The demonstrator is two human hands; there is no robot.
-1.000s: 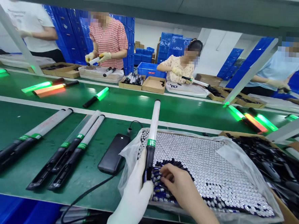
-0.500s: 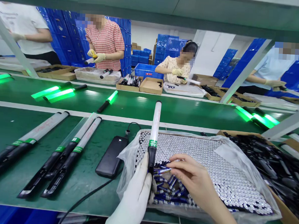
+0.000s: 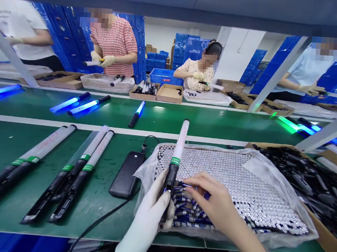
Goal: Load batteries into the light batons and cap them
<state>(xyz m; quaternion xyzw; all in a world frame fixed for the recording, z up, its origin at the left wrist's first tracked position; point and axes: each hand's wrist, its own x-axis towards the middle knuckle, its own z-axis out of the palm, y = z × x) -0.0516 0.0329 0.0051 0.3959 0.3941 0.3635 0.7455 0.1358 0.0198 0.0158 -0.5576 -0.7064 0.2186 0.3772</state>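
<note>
My left hand (image 3: 149,208), in a white glove, is closed round the black handle of a light baton (image 3: 180,144). The baton leans slightly right, its white tube pointing up and away and a green label band round its lower end. An opening shows in the handle near my thumb. My bare right hand (image 3: 216,201) pinches a blue and silver battery (image 3: 186,184) just right of the handle. Under both hands is a plastic-lined tray (image 3: 146,174) with upright batteries packed in rows and loose batteries (image 3: 189,219) lying at its near left.
Several batons (image 3: 82,174) with open handles lie at left, near a black power bank (image 3: 127,175) with a cable. A carton of black parts (image 3: 310,180) stands at right. Beyond runs a green belt (image 3: 169,118) carrying lit batons (image 3: 137,114). Several co-workers (image 3: 116,46) work opposite.
The held baton has tilted to the right, and my right hand has brought the battery nearer its handle. The belt's batons have moved right, most turning from green to blue.
</note>
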